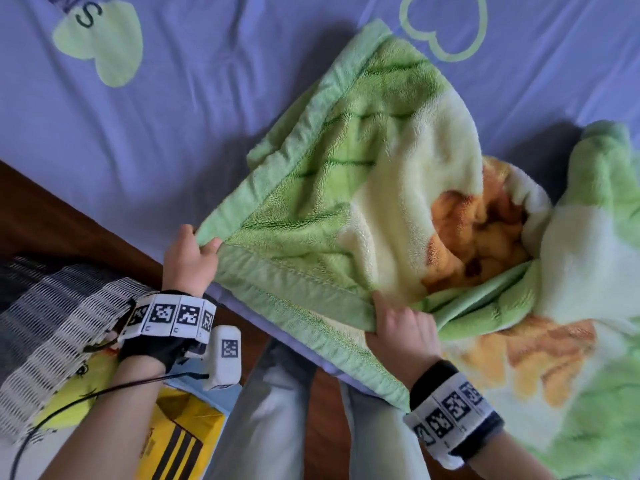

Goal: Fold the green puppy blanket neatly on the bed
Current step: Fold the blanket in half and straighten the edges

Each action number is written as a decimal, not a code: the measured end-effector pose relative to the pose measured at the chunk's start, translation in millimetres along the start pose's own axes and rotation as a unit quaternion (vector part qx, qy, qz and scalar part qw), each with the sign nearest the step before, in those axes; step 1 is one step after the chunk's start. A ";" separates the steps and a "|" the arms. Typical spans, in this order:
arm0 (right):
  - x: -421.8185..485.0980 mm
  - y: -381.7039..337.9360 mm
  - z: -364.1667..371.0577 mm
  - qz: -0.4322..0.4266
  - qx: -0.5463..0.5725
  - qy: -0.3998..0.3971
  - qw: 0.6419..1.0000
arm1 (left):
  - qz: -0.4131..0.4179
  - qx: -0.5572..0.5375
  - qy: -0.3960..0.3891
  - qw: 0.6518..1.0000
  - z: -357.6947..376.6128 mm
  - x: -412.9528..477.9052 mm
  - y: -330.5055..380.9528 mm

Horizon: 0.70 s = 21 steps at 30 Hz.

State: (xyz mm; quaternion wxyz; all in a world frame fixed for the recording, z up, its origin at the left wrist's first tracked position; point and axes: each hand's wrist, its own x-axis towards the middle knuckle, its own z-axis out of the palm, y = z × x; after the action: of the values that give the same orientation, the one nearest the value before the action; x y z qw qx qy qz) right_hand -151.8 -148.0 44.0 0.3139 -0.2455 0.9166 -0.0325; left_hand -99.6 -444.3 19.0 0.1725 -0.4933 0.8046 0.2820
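Mid-fold, early on: green puppy blanket (pixel 363 188) bunched across centre and right of the frame on the bed (pixel 173 116). Left hand (pixel 188 261) fingers pinched shut on the corner, right hand (pixel 401 327) clenched on the hem. Next, probably: lifting, spreading flat, matching corners.

Dark letter "S" on the bed sheet (pixel 180 109), other letters cut off
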 end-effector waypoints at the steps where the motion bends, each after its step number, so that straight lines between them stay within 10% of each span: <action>1: -0.4 -5.2 5.2 -0.005 0.012 -0.012 1.000 | -0.005 -0.002 0.006 1.000 -1.5 2.4 -2.9; 21: 23.5 -16.2 61.7 -0.025 0.076 -0.153 0.985 | -0.126 0.014 -0.011 0.992 24.5 23.6 -43.7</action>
State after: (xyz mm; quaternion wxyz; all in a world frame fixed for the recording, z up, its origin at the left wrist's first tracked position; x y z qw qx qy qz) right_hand -124.4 -167.4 -15.1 0.4673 -0.2455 0.8462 -0.0721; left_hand -71.4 -460.9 -25.6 0.2228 -0.5848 0.7381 0.2522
